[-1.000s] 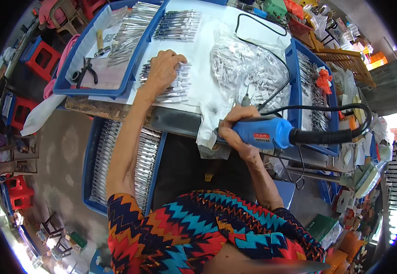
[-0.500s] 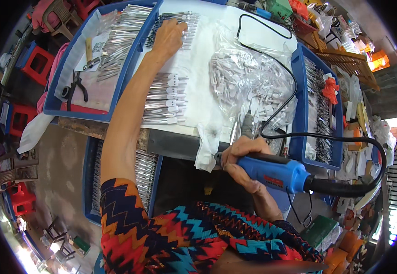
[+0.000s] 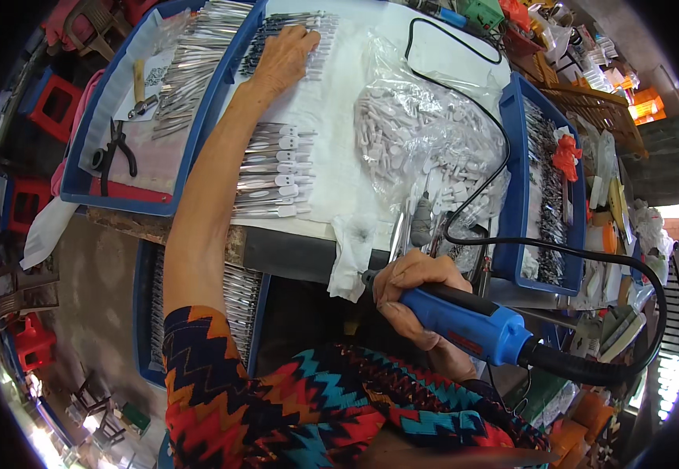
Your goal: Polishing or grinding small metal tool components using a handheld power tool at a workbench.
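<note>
Reaching across the white sheet, the left hand is laid flat, fingers spread, on a far row of metal pieces. A blue power tool is gripped firmly by the right hand at the table's near edge — its black cord loops rightward. A clear bag of white parts is noted between the hands — a second row of pieces lies beside the forearm.

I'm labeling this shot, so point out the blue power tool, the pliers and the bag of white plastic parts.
blue power tool (image 3: 468,324), head view, its blue body.
pliers (image 3: 114,152), head view, near the pivot.
bag of white plastic parts (image 3: 425,137), head view, clear bag's middle.
</note>
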`<state>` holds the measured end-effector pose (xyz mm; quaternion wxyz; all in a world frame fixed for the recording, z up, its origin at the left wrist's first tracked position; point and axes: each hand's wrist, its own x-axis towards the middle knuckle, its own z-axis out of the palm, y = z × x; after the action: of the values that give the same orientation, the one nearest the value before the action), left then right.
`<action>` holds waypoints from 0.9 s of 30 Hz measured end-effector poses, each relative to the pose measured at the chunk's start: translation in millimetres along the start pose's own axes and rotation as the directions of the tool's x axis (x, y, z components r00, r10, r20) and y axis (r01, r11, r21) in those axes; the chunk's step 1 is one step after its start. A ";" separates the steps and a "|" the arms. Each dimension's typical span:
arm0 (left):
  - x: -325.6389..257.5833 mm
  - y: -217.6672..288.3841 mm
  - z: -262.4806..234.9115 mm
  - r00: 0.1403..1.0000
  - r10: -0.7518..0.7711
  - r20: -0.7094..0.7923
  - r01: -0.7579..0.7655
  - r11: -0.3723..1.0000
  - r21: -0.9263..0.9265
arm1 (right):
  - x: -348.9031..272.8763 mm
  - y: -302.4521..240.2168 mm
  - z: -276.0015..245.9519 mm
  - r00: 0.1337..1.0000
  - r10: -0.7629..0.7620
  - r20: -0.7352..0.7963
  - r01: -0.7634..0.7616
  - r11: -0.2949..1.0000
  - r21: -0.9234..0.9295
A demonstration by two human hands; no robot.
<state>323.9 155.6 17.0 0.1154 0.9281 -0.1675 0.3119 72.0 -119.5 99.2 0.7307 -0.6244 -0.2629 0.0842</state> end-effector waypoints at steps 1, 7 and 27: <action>-0.8 -0.7 -0.5 0.999 -0.014 0.032 0.014 1.000 0.005 | 0.0 1.2 -0.4 1.000 0.003 0.006 -0.003 1.000 -0.014; 1.0 -0.3 -3.3 0.999 0.014 0.043 -0.015 0.999 0.031 | 0.5 0.6 -1.1 1.000 0.011 0.006 -0.012 0.997 0.074; -109.7 163.1 -160.6 0.775 -0.535 -0.337 0.034 0.568 -0.822 | 3.0 25.1 0.1 0.972 -0.126 -0.196 0.108 0.989 -0.099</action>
<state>92.4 83.4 92.2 0.5995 0.6650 -0.0838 0.4374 79.7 -112.9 76.0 0.7292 -0.6446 -0.2273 -0.0344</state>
